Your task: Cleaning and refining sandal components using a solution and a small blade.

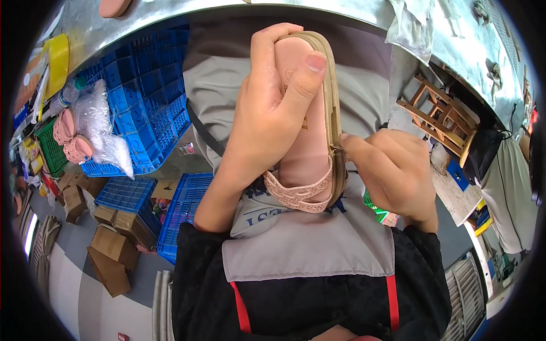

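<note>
A pink slide sandal [301, 156] with a tan sole edge and a textured, glittery strap is held over my lap, heel end away from me. My left hand [261, 116] grips it around the heel, with the thumb pressed on the insole and the fingers wrapped behind the sole. At the right side of the sole, near the strap, my right hand [392, 167] has its fingers curled and the thumb and forefinger pinched together against the edge. Whatever sits in that pinch is too small to make out. A grey apron [307, 258] lies under both hands.
Ahead runs a metal-topped table [227, 4], with part of another pink sandal [114, 7] at its edge. Left are a blue crate [139, 96], pink sandals [71, 136] beside clear plastic bags, and cardboard boxes [114, 250]. A wooden stool [441, 113] and another person's grey clothing [506, 199] are right.
</note>
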Action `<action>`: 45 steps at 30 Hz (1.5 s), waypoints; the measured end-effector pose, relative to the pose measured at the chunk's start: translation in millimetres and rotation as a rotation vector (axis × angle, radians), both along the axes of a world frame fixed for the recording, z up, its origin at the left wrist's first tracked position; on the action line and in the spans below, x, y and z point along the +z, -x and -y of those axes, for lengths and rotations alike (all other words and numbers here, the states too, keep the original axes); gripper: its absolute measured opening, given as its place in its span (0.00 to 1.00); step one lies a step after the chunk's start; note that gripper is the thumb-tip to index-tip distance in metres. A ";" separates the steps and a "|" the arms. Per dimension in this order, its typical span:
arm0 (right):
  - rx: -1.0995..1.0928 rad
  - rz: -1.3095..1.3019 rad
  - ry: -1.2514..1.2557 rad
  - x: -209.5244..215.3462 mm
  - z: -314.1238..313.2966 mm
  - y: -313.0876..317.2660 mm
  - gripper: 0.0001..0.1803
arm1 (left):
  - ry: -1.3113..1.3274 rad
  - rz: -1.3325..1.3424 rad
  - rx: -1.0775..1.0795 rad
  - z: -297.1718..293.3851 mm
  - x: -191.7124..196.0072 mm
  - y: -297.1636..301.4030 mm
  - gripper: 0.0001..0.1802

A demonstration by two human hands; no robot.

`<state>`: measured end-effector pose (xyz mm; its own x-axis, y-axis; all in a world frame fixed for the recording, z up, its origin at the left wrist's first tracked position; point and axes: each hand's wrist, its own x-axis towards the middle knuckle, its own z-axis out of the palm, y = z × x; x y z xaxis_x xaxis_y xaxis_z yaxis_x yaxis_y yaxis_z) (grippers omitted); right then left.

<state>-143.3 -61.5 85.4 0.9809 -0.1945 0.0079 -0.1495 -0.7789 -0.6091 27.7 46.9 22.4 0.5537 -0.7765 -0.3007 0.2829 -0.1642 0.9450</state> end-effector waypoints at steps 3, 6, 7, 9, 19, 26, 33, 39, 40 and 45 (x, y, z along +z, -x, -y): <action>0.032 0.075 0.168 0.8 -2.9 0.8 0.21 | -0.004 0.034 0.008 1.1 4.1 -0.1 0.28; 0.075 0.095 0.241 1.8 -8.8 4.8 0.22 | -0.034 0.082 -0.014 -1.4 5.4 -1.6 0.29; 0.077 0.094 0.242 3.0 -10.2 5.6 0.22 | -0.033 0.080 -0.012 -2.9 4.0 -2.0 0.29; 0.135 0.051 0.294 5.5 -11.9 6.8 0.23 | -0.045 0.079 -0.019 -5.1 0.6 -2.2 0.29; 0.271 0.067 0.646 13.7 -21.7 5.8 0.17 | -0.064 0.163 -0.043 -3.8 3.7 -0.1 0.29; 0.285 -0.009 0.542 16.5 -25.2 12.2 0.19 | -0.041 0.173 -0.049 -5.1 -1.6 5.3 0.29; 0.283 -0.031 0.556 18.1 -29.1 14.7 0.19 | -0.041 0.117 -0.080 -3.5 0.3 5.4 0.28; 0.265 -0.033 0.595 18.2 -36.5 16.3 0.18 | 0.017 0.157 -0.052 -2.8 -8.5 7.0 0.28; 0.262 -0.036 0.596 18.6 -37.1 16.2 0.18 | 0.019 0.156 -0.056 -2.7 -6.7 6.9 0.28; 0.243 -0.080 0.581 18.2 -38.7 16.9 0.18 | -0.060 0.077 -0.089 -2.1 -2.3 5.2 0.28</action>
<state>-160.2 -22.8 103.7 0.9984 0.0481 -0.0303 0.0459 -0.9964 -0.0709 22.5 49.0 20.1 0.5069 -0.8053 -0.3076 0.1919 -0.2424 0.9510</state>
